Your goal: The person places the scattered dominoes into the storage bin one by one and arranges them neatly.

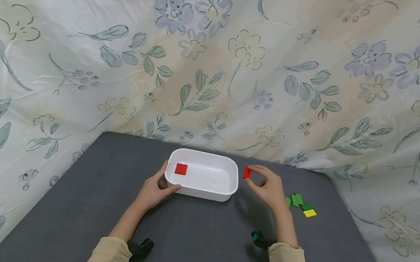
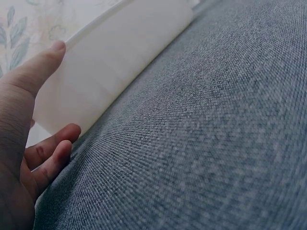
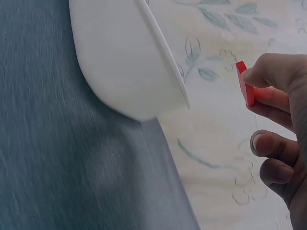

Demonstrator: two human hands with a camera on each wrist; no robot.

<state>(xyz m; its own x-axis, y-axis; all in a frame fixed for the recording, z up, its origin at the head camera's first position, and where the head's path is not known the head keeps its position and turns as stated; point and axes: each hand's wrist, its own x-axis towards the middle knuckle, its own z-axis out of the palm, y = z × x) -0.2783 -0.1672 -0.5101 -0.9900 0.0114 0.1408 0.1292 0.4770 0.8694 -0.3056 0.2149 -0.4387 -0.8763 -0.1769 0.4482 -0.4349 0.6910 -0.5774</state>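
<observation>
A white rectangular plastic container (image 1: 203, 193) stands on the dark table. My left hand (image 1: 153, 191) grips its left end, thumb at the front wall near the rim and fingers round the end. The left wrist view shows the thumb (image 2: 41, 67) against the container wall (image 2: 115, 57). Inside the container, toward the left, lies a red square shape (image 1: 181, 169); whether it is one tile or more I cannot tell. My right hand (image 1: 267, 186) pinches a small flat red tile (image 3: 245, 85) between thumb and fingers. It hovers just outside the container's right end.
Right of my right hand lie several green tiles (image 1: 296, 200) and a yellow tile (image 1: 310, 213), partly hidden by that hand. The dark cloth-covered table (image 1: 198, 241) reaches back to a floral curtain (image 1: 207, 83), which also hangs at both sides.
</observation>
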